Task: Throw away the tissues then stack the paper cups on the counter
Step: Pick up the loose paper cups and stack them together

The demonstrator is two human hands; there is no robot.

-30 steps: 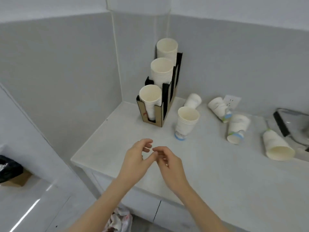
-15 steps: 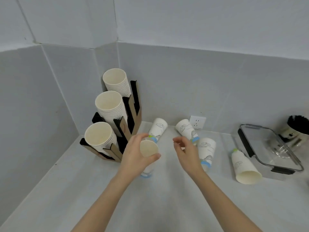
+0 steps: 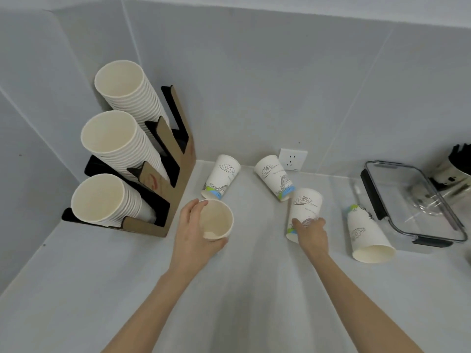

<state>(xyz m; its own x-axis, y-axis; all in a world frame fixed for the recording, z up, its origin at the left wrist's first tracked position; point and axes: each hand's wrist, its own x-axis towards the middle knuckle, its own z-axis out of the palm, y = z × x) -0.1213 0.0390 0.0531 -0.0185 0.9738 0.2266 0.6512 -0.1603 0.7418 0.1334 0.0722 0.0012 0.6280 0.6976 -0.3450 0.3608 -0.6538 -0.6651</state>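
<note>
My left hand [image 3: 190,238] grips an upright white paper cup [image 3: 216,220], its open mouth facing up, near the middle of the counter [image 3: 229,289]. My right hand [image 3: 312,234] closes around the lower end of a second printed paper cup [image 3: 305,206], which stands upside down. Two more printed cups lie on their sides near the back wall, one [image 3: 221,175] to the left and one [image 3: 274,175] to the right. Another cup [image 3: 367,236] lies on its side at the right, mouth toward me. No tissues are in view.
A cardboard cup holder [image 3: 175,159] with three tall stacks of cups stands in the left corner. A clear glass dish [image 3: 413,200] with black handles sits at the right, a metal utensil pot [image 3: 456,164] behind it. A wall socket [image 3: 292,159] is at counter level.
The view has swung from the counter's edge up over the counter. My left hand took hold of the upright cup, and my right hand reached right and closed on the upside-down cup.
</note>
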